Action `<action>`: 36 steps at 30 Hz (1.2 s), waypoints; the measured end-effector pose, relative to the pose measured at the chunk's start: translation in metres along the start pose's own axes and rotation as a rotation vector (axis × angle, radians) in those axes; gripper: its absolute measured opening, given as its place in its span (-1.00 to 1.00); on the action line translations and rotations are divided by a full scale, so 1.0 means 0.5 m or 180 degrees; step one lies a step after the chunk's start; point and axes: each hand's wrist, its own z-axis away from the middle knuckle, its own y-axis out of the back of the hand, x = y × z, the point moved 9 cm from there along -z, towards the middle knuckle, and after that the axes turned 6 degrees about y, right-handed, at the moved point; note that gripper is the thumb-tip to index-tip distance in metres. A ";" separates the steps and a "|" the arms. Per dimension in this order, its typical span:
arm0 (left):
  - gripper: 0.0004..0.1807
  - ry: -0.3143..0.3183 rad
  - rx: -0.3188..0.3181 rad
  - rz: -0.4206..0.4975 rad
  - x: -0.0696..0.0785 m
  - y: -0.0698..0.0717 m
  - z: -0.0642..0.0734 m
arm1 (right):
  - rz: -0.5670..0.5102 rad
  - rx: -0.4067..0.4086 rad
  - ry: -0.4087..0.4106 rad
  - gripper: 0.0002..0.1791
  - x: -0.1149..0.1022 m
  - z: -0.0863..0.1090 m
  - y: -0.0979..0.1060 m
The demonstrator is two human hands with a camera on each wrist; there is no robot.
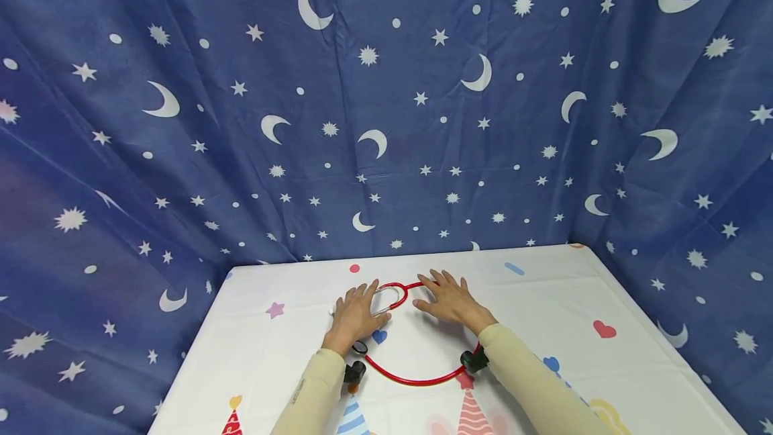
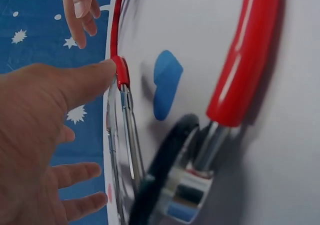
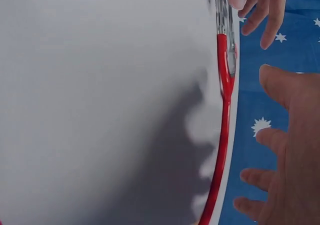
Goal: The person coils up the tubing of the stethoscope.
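A stethoscope with red tubing [image 1: 417, 382] lies looped on the white table. Spread over its metal ear tubes [image 2: 131, 135] is my left hand [image 1: 355, 317], fingers apart and curled round nothing. The round chest piece [image 1: 359, 348], silver with a dark rim, lies just below that wrist. My right hand [image 1: 449, 301] hovers with fingers spread above the tubing's far right part, near the Y-shaped fork [image 3: 227, 87]. In the right wrist view its shadow falls on the cloth beside the tube. Part of the tubing is hidden behind my right hand and wrist.
The table cover [image 1: 290, 354] carries printed hearts, stars and party hats. A blue curtain [image 1: 423, 119] with moons and stars hangs behind the table and along both sides. Black wrist cameras [image 1: 474, 360] sit under both forearms, close to the tubing.
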 end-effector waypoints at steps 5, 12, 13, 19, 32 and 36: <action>-0.13 0.0006 0.0048 0.0092 -0.004 0.000 -0.003 | 0.0018 -0.0090 -0.0031 -0.21 0.010 -0.009 -0.018; -0.24 -0.0075 0.0256 0.0056 -0.006 0.004 -0.007 | 0.0007 -0.0009 -0.0075 -0.23 0.019 -0.009 -0.021; -0.26 -0.0091 0.0292 0.0039 -0.007 0.004 -0.008 | 0.0003 -0.0001 -0.0075 -0.23 0.019 -0.009 -0.021; -0.31 -0.0201 0.0346 0.0032 -0.009 0.000 -0.009 | -0.0018 0.0229 0.0056 -0.39 0.016 -0.010 -0.013; -0.24 -0.0409 0.0278 0.0193 0.001 0.009 0.024 | -0.0260 0.1093 0.0360 -0.85 -0.001 0.019 0.061; -0.27 -0.0422 0.0399 0.0225 0.004 0.024 0.034 | -0.0297 0.1266 0.0368 -0.86 -0.011 0.034 0.089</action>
